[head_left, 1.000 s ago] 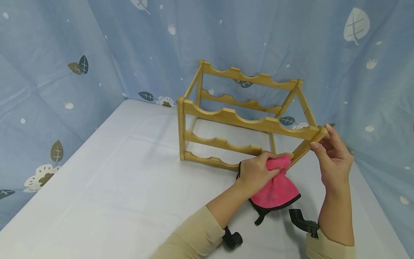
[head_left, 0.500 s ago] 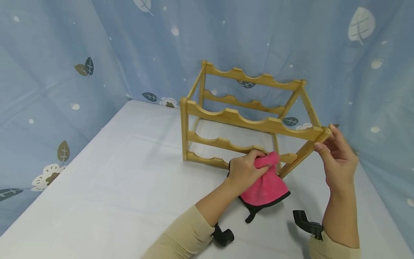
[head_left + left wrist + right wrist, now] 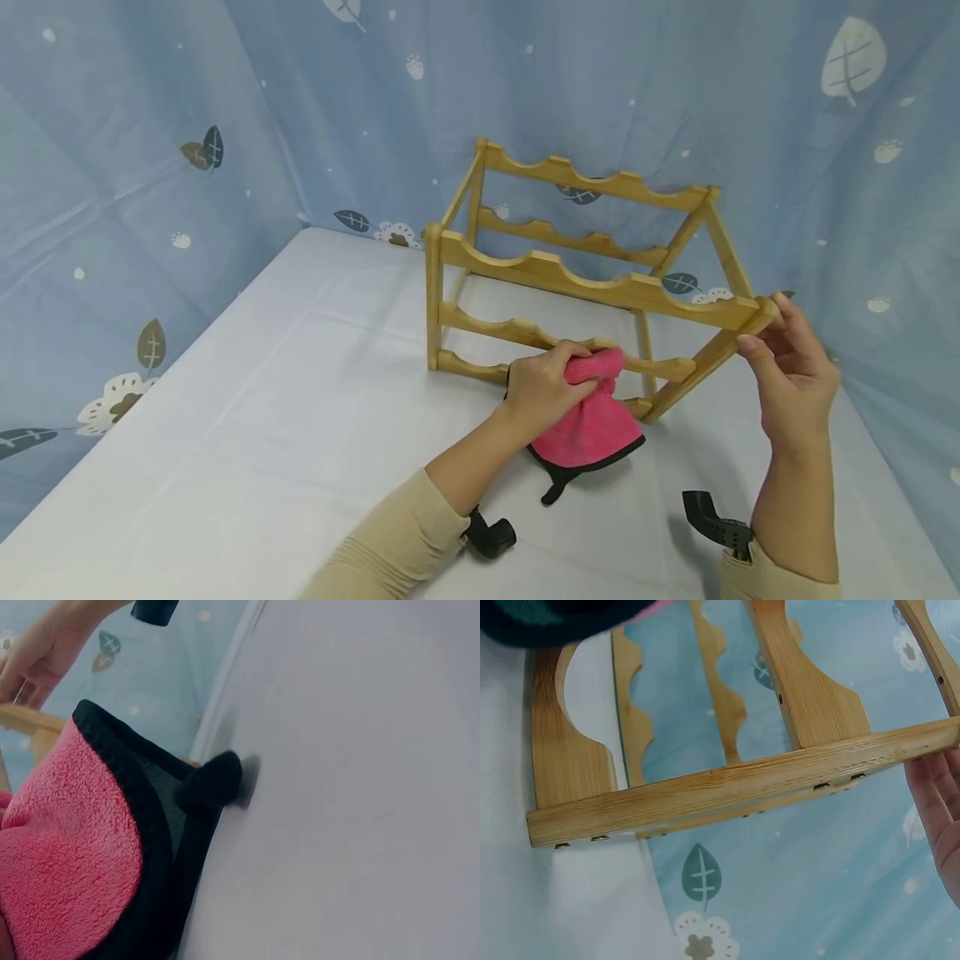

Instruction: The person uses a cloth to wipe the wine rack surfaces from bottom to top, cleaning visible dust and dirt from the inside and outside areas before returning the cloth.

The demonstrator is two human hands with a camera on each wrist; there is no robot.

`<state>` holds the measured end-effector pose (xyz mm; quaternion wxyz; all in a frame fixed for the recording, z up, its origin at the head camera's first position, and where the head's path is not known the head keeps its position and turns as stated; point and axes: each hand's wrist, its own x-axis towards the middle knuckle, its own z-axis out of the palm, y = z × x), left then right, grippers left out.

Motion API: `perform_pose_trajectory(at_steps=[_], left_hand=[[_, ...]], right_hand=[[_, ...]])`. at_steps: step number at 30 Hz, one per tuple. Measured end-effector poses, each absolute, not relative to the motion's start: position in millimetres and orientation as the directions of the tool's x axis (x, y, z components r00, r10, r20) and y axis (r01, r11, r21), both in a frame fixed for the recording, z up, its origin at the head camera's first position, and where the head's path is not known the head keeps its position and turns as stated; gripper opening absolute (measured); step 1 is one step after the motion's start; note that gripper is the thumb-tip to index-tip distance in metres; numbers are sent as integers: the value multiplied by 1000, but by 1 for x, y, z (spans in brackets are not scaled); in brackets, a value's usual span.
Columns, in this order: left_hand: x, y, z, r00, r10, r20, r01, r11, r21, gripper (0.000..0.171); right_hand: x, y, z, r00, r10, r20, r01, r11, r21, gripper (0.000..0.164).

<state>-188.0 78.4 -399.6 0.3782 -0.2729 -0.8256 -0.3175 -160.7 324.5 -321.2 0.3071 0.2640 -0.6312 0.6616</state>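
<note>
My left hand (image 3: 542, 387) grips a bunched pink cloth (image 3: 592, 429) with black edging at the middle front rail of a wooden wine rack (image 3: 540, 268). The cloth's lower part hangs down below the fist, its black loop close over the tabletop. In the left wrist view, the fleecy pink side of the cloth (image 3: 82, 847) shows, with a dark underside. My right hand (image 3: 795, 379) holds the rack's front right top corner between thumb and fingers. From the right wrist view, my fingers (image 3: 935, 796) lie against the end of the rack's upright (image 3: 727, 782).
A white-covered table (image 3: 262, 450) bears the rack, with a blue leaf-patterned curtain (image 3: 600, 75) close behind and at the sides. Black curved mounts (image 3: 491, 537) stick out from both wrists near the sleeves.
My left hand has slid leftward along the middle rail with the pink cloth, uncovering the rail's right end. My right hand keeps its hold on the corner. The head view has shifted slightly.
</note>
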Motion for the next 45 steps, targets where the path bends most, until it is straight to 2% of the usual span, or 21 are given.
perform_pose_trajectory(at_steps=[13,22,31,38,45], left_hand=[[-192,30,-402,-604,162,780,676,623,394,32],[-195,6,-402,-606,148,781,663,637,394,33],[-196,-15,-404,-575,107,811,655,654,378,33],[-198,-33,-410,-568,41,822,647,639,415,33],[-206,-53,-420,-489,-55,871,649,645,405,27]], right_hand=[[-161,322,-320,-672,77,736,-740,-51,-671,50],[-160,322,-320,-676,85,732,-736,-33,-677,49],[-160,322,-321,-681,96,726,-731,-28,-682,49],[-160,323,-321,-683,95,724,-729,-28,-684,51],[-161,322,-321,-674,98,732,-737,-30,-675,51]])
